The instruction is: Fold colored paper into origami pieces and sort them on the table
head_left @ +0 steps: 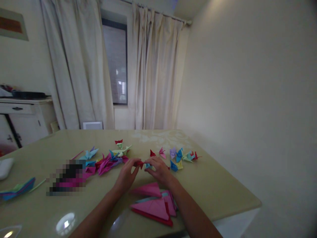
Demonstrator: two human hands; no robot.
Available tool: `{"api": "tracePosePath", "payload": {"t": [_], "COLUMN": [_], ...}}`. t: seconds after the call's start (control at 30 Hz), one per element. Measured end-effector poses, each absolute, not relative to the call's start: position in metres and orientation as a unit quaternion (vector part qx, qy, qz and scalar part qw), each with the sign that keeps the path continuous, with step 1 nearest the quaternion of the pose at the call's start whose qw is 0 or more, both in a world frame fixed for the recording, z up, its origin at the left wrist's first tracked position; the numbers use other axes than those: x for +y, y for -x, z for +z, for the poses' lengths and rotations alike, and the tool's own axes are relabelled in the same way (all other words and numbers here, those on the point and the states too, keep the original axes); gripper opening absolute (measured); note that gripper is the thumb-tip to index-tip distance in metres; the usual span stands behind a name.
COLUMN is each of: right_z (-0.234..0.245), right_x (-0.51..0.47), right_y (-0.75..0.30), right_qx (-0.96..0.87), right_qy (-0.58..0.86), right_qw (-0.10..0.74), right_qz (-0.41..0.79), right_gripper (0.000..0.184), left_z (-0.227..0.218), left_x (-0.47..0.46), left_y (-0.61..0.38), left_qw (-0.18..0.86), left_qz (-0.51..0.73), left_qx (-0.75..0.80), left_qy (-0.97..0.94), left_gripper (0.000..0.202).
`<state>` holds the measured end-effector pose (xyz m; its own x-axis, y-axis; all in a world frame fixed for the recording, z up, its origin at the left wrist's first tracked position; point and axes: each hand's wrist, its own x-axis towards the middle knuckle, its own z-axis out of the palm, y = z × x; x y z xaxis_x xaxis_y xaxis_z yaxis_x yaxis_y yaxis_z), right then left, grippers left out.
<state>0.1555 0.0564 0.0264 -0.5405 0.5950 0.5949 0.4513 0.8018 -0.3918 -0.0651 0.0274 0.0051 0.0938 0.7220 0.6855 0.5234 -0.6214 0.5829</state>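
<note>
My left hand (128, 174) and my right hand (159, 170) meet over the table (223, 185), fingers pinched on a small red folded paper piece (140, 164) between them. A bit of blue paper (148, 166) shows under my right fingers. Just below my wrists lies a stack of pink and red folded paper triangles (155, 205). Folded paper cranes in pink, blue and green (109, 160) lie to the left, and several more small ones (179, 157) to the right.
A pixelated dark patch (68, 177) lies left on the table, with blue-green folded paper (17, 190) and a white object (5, 167) at the far left. Curtains (153, 72) and a window stand behind; a white cabinet (22, 119) at left; the wall (247, 99) is close on the right.
</note>
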Motion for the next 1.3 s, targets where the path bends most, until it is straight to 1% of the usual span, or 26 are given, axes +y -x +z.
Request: {"api": "tracePosePath", "payload": {"t": [0.07,0.2,0.33,0.5,0.6,0.77,0.93,1.0,1.1,1.2,1.23,1.3], "right_z": [0.025,0.023,0.025,0.027,0.029,0.034,0.034,0.032,0.029,0.028,0.027,0.025], "right_x": [0.056,0.058,0.056,0.052,0.051,0.047,0.045,0.049,0.058,0.069,0.073,0.078], "right_y": [-0.153,-0.152,-0.154,-0.156,-0.156,-0.157,-0.154,-0.155,-0.164,-0.178,-0.182,-0.188], "right_qx": [-0.877,-0.870,-0.879,-0.898,-0.902,-0.900,-0.902,-0.887,-0.834,-0.767,-0.749,-0.729], "right_qy": [0.286,0.279,0.276,0.253,0.241,0.226,0.217,0.242,0.309,0.385,0.414,0.469], "right_qw": [0.375,0.400,0.389,0.359,0.355,0.366,0.370,0.391,0.458,0.512,0.514,0.494], "right_qz": [0.092,0.070,0.035,-0.028,-0.053,-0.067,-0.056,-0.036,0.006,0.044,0.054,0.066], "right_gripper": [0.029,0.020,0.010,0.014,0.011,0.011,0.013,0.009,0.005,0.004,0.004,0.004], "left_z": [0.005,0.003,0.001,0.001,0.001,0.002,0.003,0.005,0.010,0.013,0.013,0.013], "left_x": [0.026,0.027,0.025,0.023,0.023,0.023,0.024,0.027,0.032,0.036,0.036,0.034], "left_y": [0.060,0.056,0.051,0.047,0.048,0.049,0.048,0.055,0.080,0.113,0.123,0.136], "left_qw": [0.113,0.152,0.177,0.217,0.237,0.262,0.261,0.227,0.087,-0.072,-0.106,-0.140], "left_qz": [0.543,0.564,0.564,0.555,0.553,0.558,0.546,0.531,0.482,0.357,0.308,0.231], "left_qx": [0.412,0.387,0.377,0.375,0.376,0.376,0.383,0.409,0.501,0.634,0.675,0.730], "left_qy": [-0.723,-0.714,-0.713,-0.710,-0.705,-0.692,-0.698,-0.707,-0.713,-0.682,-0.662,-0.627], "left_gripper": [0.015,0.012,0.012,0.011,0.013,0.017,0.019,0.022,0.027,0.032,0.035,0.039]}}
